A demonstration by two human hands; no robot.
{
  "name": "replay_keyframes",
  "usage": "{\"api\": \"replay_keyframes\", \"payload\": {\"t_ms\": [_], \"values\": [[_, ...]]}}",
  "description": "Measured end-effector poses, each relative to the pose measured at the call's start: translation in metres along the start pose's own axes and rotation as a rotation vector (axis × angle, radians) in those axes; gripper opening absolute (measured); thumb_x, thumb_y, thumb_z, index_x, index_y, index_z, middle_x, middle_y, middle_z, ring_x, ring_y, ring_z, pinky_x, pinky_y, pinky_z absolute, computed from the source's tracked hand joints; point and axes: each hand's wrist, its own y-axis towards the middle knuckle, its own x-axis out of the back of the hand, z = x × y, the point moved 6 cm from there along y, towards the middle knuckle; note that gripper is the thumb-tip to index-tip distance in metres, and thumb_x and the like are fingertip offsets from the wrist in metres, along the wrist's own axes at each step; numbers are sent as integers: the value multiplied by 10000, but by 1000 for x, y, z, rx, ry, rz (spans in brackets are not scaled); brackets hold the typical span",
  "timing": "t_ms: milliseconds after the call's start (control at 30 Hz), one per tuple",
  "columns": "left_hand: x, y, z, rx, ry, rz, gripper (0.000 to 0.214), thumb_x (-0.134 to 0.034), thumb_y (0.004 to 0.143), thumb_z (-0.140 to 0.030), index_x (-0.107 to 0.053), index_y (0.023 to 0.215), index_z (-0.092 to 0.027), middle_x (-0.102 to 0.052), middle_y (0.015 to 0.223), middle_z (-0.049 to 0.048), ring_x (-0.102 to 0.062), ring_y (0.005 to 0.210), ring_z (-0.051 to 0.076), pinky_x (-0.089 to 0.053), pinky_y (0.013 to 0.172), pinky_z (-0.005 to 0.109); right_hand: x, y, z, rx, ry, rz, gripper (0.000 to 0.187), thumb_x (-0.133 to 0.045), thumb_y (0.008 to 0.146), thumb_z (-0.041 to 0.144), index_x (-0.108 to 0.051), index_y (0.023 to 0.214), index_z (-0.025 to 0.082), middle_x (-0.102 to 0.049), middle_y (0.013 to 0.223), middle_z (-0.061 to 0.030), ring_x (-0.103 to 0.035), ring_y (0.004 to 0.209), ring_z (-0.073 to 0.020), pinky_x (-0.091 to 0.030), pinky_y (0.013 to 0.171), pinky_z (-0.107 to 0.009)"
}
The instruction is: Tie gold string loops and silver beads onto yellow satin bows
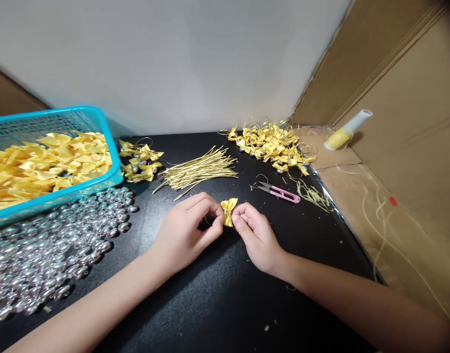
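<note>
Pinching yellow bow (229, 210); blue basket (59, 195) holding heaped yellow ribbon pieces (51, 162).

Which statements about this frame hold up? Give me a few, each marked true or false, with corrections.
1. The left hand and right hand meet at one yellow ribbon bow. True.
2. The pink-handled thread snips are in the right hand. False: they lie on the black tabletop, beyond that hand.
3. Silver beads lie spread on the tabletop at the left. True.
4. The turquoise basket is filled with gold ties. False: it holds yellow pieces; the ties lie in a loose bundle on the tabletop.
5. A white tube wound with yellow thread is at the right. True.
</note>
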Motion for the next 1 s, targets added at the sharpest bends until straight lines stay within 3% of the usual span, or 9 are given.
{"api": "replay_keyframes", "payload": {"t_ms": [467, 1000], "values": [[0, 0, -1, -19, 96, -10, 117, -519, 860, -186, -554, 749, -177, -609, 717, 7, -570, 659, 126, -474, 634, 251, 1, 0, 3, -13, -64, -23, 145, -470, 897, 289, -469, 784, 198, -386, 551, 70, -329, 468, -71, -241, 449, -208], [-2, -4, -2, -47, 245, -48, 135, -537, 840, -180, -573, 710, -176, -624, 674, 12, -577, 619, 133, -474, 622, 257, 0, 0, 9, 31, -115, -49, 132, -468, 877, 248, -468, 758, 193, -368, 519, 80, -329, 446, -67, -262, 442, -198]]}}
